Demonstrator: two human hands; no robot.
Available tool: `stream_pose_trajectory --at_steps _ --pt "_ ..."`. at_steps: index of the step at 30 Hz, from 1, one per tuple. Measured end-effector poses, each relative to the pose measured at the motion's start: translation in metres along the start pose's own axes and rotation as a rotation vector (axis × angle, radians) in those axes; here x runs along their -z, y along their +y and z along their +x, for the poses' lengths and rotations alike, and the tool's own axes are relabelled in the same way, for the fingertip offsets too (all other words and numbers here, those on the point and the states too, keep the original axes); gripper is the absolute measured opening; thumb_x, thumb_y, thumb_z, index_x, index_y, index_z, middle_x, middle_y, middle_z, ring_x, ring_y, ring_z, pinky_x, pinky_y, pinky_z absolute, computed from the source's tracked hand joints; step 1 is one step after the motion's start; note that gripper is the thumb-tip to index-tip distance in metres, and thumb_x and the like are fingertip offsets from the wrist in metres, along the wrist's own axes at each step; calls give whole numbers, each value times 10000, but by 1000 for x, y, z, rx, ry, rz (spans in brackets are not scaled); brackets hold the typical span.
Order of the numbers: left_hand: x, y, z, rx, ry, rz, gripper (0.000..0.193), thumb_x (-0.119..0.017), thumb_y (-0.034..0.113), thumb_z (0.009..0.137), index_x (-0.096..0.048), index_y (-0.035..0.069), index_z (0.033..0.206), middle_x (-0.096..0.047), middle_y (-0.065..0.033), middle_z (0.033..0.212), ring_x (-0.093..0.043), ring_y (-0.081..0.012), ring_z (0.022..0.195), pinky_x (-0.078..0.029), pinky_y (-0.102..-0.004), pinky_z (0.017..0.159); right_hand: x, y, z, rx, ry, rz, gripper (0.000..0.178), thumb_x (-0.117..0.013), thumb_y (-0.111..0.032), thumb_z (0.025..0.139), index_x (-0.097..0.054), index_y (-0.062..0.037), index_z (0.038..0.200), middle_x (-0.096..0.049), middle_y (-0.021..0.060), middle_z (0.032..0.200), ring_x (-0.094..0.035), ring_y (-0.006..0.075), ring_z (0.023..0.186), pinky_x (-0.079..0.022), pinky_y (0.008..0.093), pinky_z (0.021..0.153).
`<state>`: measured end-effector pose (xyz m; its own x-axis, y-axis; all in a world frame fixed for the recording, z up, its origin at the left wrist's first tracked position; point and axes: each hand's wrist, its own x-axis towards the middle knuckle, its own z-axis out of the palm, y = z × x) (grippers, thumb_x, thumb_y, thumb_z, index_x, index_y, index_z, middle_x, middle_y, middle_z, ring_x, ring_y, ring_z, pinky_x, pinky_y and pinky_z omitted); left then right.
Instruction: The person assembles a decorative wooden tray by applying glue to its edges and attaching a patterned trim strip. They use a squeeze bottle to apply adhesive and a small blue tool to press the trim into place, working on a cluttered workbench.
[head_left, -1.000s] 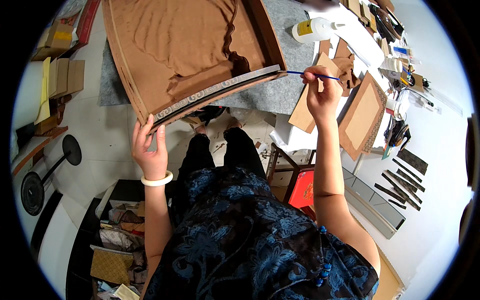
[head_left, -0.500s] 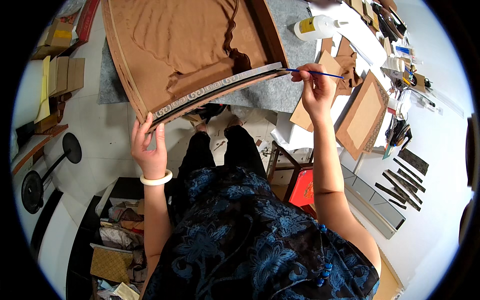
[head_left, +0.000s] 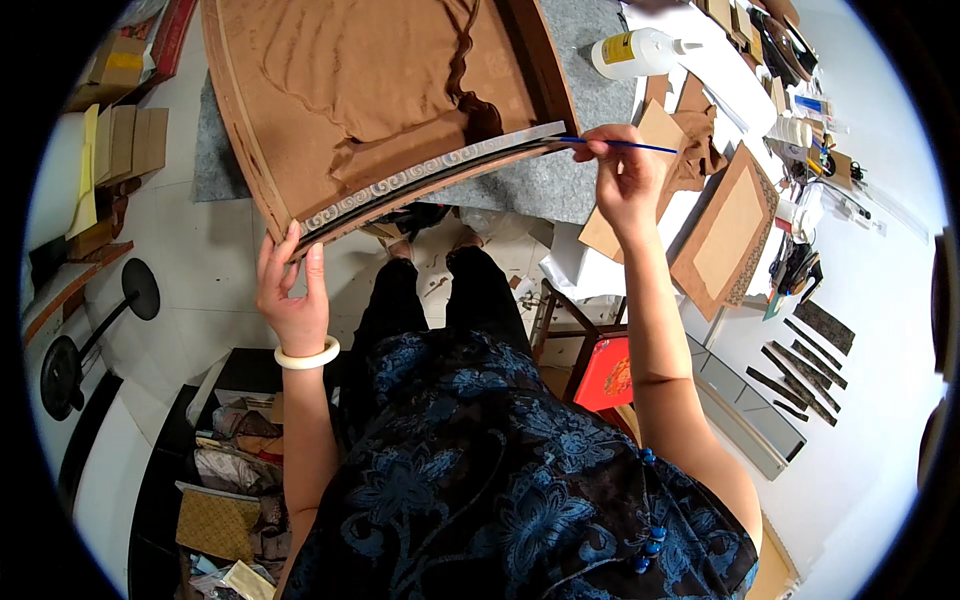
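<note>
A large shallow box or tray [head_left: 236, 150] with wooden-looking brown sides lies before me, its inside covered in wrinkled brown cloth [head_left: 350, 80]. Along its near wall runs a grey strip [head_left: 400, 178] patterned with pale scrolls, with a dark gap beside it. My left hand [head_left: 292, 290] grips the near left corner between thumb and fingers. In my right hand [head_left: 630, 175] is a thin blue-handled paintbrush [head_left: 640, 147], pinched between thumb and fingers. Its tip reaches the right end of the near wall; whether it touches the strip or the wall I cannot tell.
A white squeeze bottle [head_left: 635, 53] lies on the grey felt [head_left: 600, 110] beyond my right hand. Brown boards [head_left: 720, 235] and cloth scraps [head_left: 700, 140] are to the right, dark strips [head_left: 800, 375] farther out. A red-seated stool [head_left: 603, 375] stands below my right forearm.
The brush and my right hand have shifted slightly left along the near wall. My left hand stays on the corner, and the whole view has moved a little.
</note>
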<state>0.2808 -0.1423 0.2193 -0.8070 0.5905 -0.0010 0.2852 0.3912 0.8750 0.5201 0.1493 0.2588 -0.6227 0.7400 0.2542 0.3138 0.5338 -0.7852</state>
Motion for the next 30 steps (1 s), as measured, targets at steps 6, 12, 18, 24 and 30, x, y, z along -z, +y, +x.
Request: stream_pose_trajectory --at_steps 6,12,18,24,30 --pt "1 2 0 9 -4 5 305 -718 78 898 -678 35 1197 -586 -151 1307 -634 -245 1125 -586 -325 854 -1 -3 3 4 79 33 58 -582 60 941 -588 13 908 -671 91 774 -689 148 667 -541 255 609" --pt "1 0 1 5 -31 5 304 -698 88 919 -664 39 1217 -578 -137 1314 -619 -223 1137 -577 -331 897 1 -8 3 38 50 105 73 -588 76 922 -587 5 908 -665 77 754 -681 147 658 -536 258 602" --pt "2 0 1 -2 -41 22 304 -684 82 929 -654 32 1228 -568 -134 1324 -611 -219 1146 -574 -329 923 3 -4 8 45 -17 -117 174 -547 145 860 -588 -18 908 -670 91 785 -685 155 659 -530 278 601" --pt "0 -3 0 -6 -14 6 312 -723 104 901 -678 53 1207 -587 -154 1318 -635 -247 1130 -581 -337 854 -3 -5 3 28 26 -24 237 -528 195 799 -595 -4 910 -676 96 781 -714 191 680 -549 284 625" --pt "0 -1 1 -6 -15 -14 303 -720 95 902 -680 45 1198 -583 -151 1321 -632 -250 1137 -578 -341 866 -19 -12 1 55 0 3 175 -570 142 842 -592 -21 903 -679 92 772 -718 187 669 -539 278 601"
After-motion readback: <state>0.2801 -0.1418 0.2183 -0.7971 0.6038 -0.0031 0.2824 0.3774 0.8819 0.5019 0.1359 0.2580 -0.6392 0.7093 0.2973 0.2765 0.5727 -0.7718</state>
